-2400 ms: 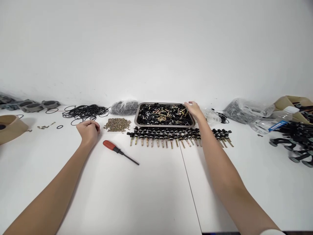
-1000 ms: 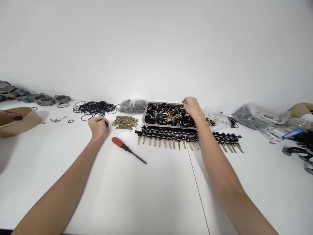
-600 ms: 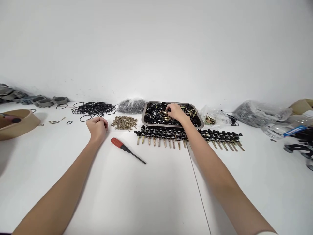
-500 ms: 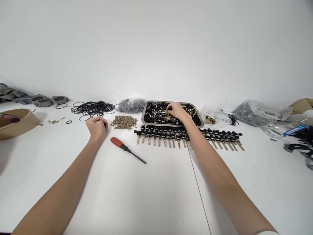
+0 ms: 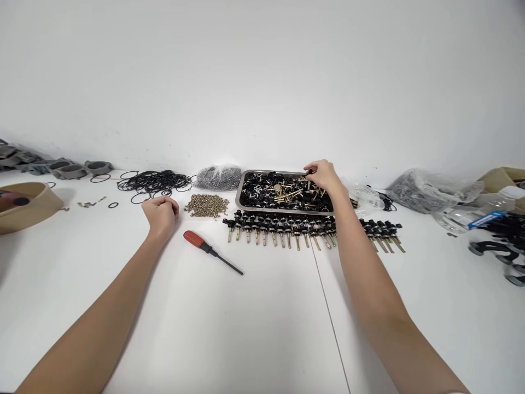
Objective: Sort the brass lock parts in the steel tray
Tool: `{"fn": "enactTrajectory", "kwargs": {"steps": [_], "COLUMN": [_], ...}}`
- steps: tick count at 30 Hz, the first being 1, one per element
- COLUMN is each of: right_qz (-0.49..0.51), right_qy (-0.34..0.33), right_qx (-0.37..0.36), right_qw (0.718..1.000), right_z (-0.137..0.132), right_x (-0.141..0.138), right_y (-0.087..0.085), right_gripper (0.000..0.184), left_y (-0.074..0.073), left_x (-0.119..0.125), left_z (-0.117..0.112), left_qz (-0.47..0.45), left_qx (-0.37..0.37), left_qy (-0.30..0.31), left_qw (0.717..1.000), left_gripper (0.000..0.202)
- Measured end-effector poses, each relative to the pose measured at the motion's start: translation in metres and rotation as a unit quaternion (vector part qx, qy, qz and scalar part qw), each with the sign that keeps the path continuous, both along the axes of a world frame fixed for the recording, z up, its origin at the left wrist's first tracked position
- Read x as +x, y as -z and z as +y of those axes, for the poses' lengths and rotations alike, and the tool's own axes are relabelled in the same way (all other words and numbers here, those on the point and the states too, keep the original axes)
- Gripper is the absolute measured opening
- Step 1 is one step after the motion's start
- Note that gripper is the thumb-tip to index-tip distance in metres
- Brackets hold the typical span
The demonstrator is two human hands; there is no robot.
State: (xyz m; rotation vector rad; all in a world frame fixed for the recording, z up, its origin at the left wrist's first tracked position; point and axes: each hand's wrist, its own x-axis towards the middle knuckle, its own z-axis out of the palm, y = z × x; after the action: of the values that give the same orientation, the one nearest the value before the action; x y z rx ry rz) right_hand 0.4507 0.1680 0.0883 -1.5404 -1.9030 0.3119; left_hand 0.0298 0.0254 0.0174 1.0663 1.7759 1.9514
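- Small black part (image 5: pixel 309 173) with a brass-coloured stem hanging below sits at the fingertips of the right hand (image 5: pixel 324 175), over the far right portion of the tray (image 5: pixel 240 189).
- Right hand: thumb and fingers closed in a pinch, gripping that part and hiding some of it.
- Left hand (image 5: pixel 159 216): curled into a fist on the table (image 5: pixel 246 328), just left of a pile of brass-coloured bits (image 5: pixel 206 206); I cannot tell whether anything is inside.
- The tray's far edge is near the wall (image 5: pixel 262 82); a row of stemmed black parts (image 5: pixel 270 223) lines its near edge and runs on right, past the right forearm.
- Between the forearms spreads white tabletop, with a red-handled screwdriver (image 5: pixel 207 249) lying slantwise near the left hand.
- Right forearm slants far and left, crossing above the row; left forearm slants far and right.
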Motion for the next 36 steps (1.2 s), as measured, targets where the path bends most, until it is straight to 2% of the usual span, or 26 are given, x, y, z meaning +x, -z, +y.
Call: {"fn": "enactTrajectory", "kwargs": {"steps": [3, 6, 8, 10, 15, 22, 27, 29, 31, 34, 36], "right_qz": [-0.079, -0.132, -0.158, -0.177, -0.2, -0.24, -0.264, -0.249, -0.199, -0.076, -0.018], "right_qy": [-0.002, -0.068, -0.116, -0.128, -0.086, -0.059, -0.039, -0.035, -0.029, -0.032, -0.019], "right_qx": [0.025, 0.051, 0.032, 0.012, 0.01, 0.043, 0.085, 0.099, 0.097, 0.043, -0.004], "right_qw": [0.997, 0.988, 0.98, 0.976, 0.976, 0.968, 0.96, 0.963, 0.975, 0.996, 1.0], "right_z": [-0.001, -0.006, -0.009, -0.01, -0.006, -0.009, -0.012, -0.012, -0.012, -0.019, -0.029], "right_x": [-0.011, -0.038, -0.052, -0.057, -0.05, -0.061, -0.066, -0.066, -0.062, -0.04, -0.011], "right_y": [0.004, 0.013, 0.021, 0.028, 0.034, 0.04, 0.047, 0.042, 0.03, -0.004, -0.03], "right_gripper": [0.027, 0.015, 0.017, 0.024, 0.029, 0.009, 0.01, 0.009, 0.013, 0.016, 0.01], "left_y": [-0.001, -0.003, -0.004, -0.003, 0.001, 0.002, 0.002, 0.002, 0.002, 0.002, 0.002], "left_x": [0.001, 0.003, 0.003, 0.002, 0.0, -0.001, -0.001, -0.001, -0.001, -0.001, -0.001], "left_z": [0.0, -0.001, -0.001, -0.001, 0.001, 0.001, 0.001, 0.001, 0.001, 0.001, 0.001], "left_qz": [-0.003, -0.007, -0.007, -0.007, -0.009, -0.001, 0.003, 0.004, 0.006, 0.004, 0.002], "left_qx": [-0.006, -0.003, 0.001, 0.005, 0.013, 0.004, 0.001, 0.0, -0.003, -0.006, -0.004], "left_qy": [-0.005, -0.006, -0.006, -0.003, 0.006, 0.002, 0.004, 0.003, 0.001, 0.002, 0.002], "left_qw": [1.0, 1.0, 1.0, 1.0, 1.0, 1.0, 1.0, 1.0, 1.0, 1.0, 1.0], "left_gripper": [0.013, 0.013, 0.014, 0.015, 0.014, 0.014, 0.014, 0.014, 0.014, 0.014, 0.014]}}
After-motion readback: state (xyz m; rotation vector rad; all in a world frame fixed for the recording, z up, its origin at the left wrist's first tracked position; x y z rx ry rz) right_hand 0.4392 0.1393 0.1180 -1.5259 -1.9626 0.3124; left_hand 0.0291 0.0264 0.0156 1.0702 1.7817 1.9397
